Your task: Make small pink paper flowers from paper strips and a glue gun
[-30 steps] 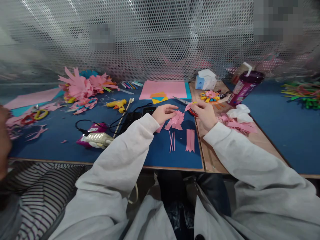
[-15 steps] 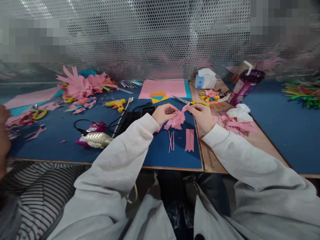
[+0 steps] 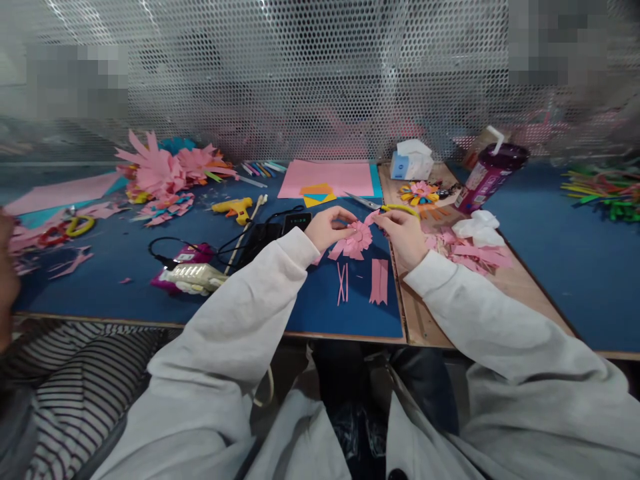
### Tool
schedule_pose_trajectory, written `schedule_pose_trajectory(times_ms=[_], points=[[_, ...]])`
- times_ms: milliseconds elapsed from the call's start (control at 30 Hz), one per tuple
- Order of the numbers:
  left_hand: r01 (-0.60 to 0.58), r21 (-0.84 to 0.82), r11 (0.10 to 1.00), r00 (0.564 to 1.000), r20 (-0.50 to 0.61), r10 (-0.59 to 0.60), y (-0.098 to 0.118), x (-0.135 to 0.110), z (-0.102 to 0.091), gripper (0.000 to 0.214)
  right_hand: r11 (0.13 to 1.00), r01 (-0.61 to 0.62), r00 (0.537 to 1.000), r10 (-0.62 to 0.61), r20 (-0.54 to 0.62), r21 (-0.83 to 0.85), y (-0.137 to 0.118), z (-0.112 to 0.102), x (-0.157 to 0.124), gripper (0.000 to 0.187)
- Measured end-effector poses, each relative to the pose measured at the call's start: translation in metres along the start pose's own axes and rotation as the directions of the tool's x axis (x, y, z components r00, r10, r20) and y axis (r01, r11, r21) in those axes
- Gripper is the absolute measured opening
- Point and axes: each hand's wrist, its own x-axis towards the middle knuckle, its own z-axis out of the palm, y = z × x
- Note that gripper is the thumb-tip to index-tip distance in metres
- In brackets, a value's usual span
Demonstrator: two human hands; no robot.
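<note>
Touching left grip, beside right grip, pink paper flower

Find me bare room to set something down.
The widest free patch is the blue tabletop right of the brown board, in front of the green and yellow strips. A smaller one lies between the thin pink strips and the tabletop's front edge. It's crowded around the pink flower in the left hand and at the board's far end.

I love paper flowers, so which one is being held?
The pink flower held by the left hand; the other flowers lie farther back on the table, untouched.
</note>
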Motion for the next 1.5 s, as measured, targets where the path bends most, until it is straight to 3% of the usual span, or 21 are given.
schedule_pose_trajectory(times_ms=[600, 1500], points=[[0.004, 0.084, 0.996, 1.0, -0.017, -0.002, 0.0058, -0.0018, 0.0028, 0.023, 0.985, -0.152, 0.987, 0.148, 0.059, 0.086, -0.0032, 0.0022, -0.0025, 0.024], [0.016, 0.113, 0.993, 1.0, -0.018, -0.014, 0.0078, -0.0033, 0.0027, 0.021, 0.963, -0.218, 0.974, 0.206, 0.093, 0.159, -0.0016, 0.0042, -0.0039, 0.024]])
